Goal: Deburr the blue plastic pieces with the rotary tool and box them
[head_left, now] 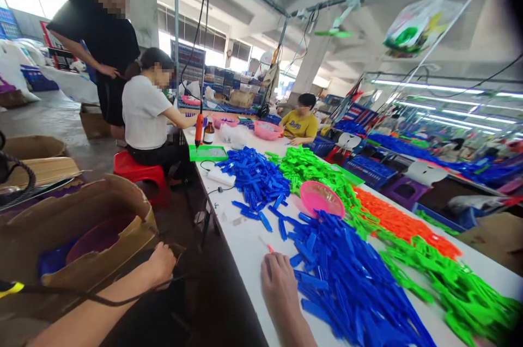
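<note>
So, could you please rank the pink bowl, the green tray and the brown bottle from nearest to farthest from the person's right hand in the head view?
From the right hand:
1. Pink bowl, ahead, among the blue pieces.
2. Green tray, farther up, at the table's left edge.
3. Brown bottle, just beyond the tray.

The left forearm is extended from the near left corner toward the middle, bare and angled slightly upward. The left hand (160,265) is held low, curled into a loose fist with the knuckles turned up. The right forearm is raised from the near edge, pointing away. The right hand (278,280) is laid palm down with the fingers (269,261) stretched forward and held close together.
</note>
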`<state>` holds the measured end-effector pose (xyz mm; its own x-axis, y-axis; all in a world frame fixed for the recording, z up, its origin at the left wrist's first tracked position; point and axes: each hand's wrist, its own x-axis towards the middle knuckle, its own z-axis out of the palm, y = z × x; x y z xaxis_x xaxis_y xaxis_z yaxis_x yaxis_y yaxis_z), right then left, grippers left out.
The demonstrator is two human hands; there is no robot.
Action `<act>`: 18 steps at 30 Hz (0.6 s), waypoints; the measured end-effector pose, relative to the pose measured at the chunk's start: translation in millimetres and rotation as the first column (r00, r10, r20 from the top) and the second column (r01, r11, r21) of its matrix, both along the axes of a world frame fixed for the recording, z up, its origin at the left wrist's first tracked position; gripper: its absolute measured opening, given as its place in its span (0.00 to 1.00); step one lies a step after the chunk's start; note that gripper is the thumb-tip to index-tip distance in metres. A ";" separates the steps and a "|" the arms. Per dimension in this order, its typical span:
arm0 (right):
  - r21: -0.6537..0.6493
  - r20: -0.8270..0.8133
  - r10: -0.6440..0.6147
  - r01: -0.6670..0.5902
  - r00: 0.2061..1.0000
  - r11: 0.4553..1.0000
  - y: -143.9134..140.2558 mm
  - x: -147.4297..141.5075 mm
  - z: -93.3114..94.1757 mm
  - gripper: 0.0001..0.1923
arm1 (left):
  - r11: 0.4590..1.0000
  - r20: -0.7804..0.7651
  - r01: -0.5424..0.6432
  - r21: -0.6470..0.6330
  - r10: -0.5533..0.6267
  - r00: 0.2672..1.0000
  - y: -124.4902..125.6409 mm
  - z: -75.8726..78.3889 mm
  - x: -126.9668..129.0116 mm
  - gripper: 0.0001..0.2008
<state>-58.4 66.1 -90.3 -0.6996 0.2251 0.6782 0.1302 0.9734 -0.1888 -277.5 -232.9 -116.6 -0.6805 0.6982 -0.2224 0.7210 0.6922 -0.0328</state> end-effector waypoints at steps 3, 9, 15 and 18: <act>-0.011 -0.002 -0.005 0.005 1.000 1.000 1.3 -1.1 -5.0 0.08 | 0.997 -0.028 -0.040 -0.062 0.038 0.999 -20.0 5.6 -1.8 0.11; 0.038 -0.019 -0.028 0.028 0.999 0.999 1.8 -3.4 -7.9 0.07 | 0.999 -0.082 -0.040 -0.014 0.038 0.996 -58.5 25.6 12.7 0.18; 0.017 0.080 -0.025 0.024 0.996 1.000 5.1 7.8 -13.5 0.08 | 0.982 0.006 0.044 0.186 -0.046 0.999 -65.0 29.6 52.8 0.21; -0.015 0.139 0.011 -0.009 0.990 1.000 11.8 10.2 -19.5 0.10 | 0.894 0.176 -0.206 0.399 0.146 0.973 -81.4 15.6 47.3 0.23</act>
<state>-48.3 77.9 -109.8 -0.7894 0.2265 0.5706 0.1466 0.9721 -0.1831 -230.1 -314.4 -101.0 -0.7840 0.6193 -0.0419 0.5626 0.7376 0.3735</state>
